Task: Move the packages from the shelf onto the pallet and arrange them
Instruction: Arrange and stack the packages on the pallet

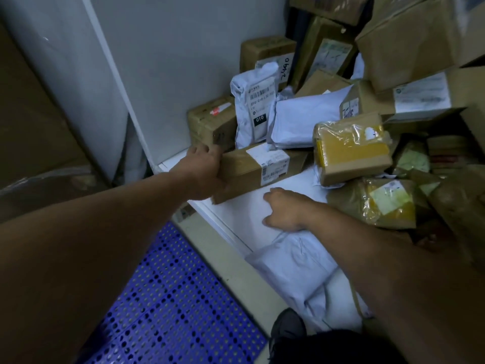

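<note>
1. While the long brown box (257, 166) lies on the shelf (172, 160) against the pile, left hand (207, 169) wraps its end, fingers curled over the top, likely to drag it clear
2. Right hand (284, 210) lies on a white mailer (288, 261) at the shelf front; pressing or gripping, can't tell. Probably pinning it against sliding
3. Blue pallet (162, 298) sits just below the shelf edge, so short carry

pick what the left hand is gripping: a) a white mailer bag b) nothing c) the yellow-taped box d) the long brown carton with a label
d: the left hand curls round one end of the long brown carton, fingers over its top edge.
</note>
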